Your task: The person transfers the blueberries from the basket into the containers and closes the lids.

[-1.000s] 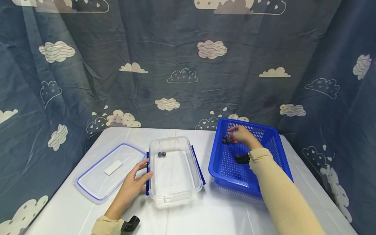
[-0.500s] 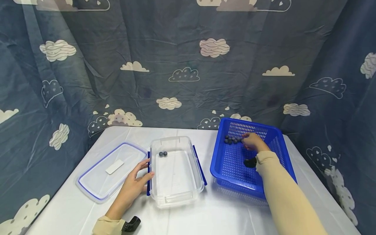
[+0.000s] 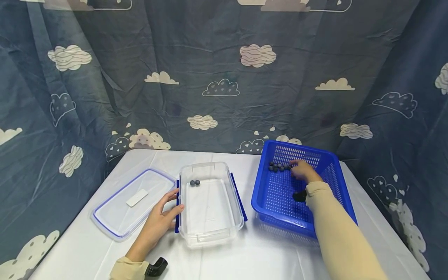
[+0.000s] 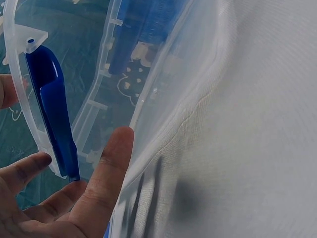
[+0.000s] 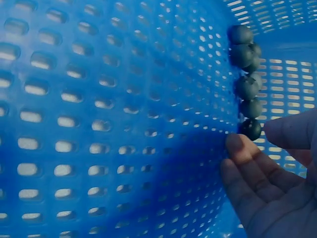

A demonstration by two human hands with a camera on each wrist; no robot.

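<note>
My left hand (image 3: 159,221) lies at the left side of a clear plastic container (image 3: 210,233), its thumb over the rim and its fingers by the blue latch (image 4: 54,104). Two blueberries (image 3: 195,182) sit inside toward the far left. My right hand (image 3: 302,171) reaches down into a blue perforated basket (image 3: 257,198). In the right wrist view its parted fingertips (image 5: 237,144) are right at the end blueberry (image 5: 251,129) of a row. Several other blueberries (image 5: 242,54) line up beyond it along the basket's far wall.
The container's clear lid (image 3: 119,210), with a blue seal and a white label (image 3: 137,197), lies flat on the left. A white cloth (image 3: 224,264) covers the table. Dark cloud-print fabric (image 3: 196,50) hangs behind and at both sides.
My right hand has shifted right inside the basket, uncovering more blueberries in the row, and has barely moved over the last half second. My left hand keeps its place at the container.
</note>
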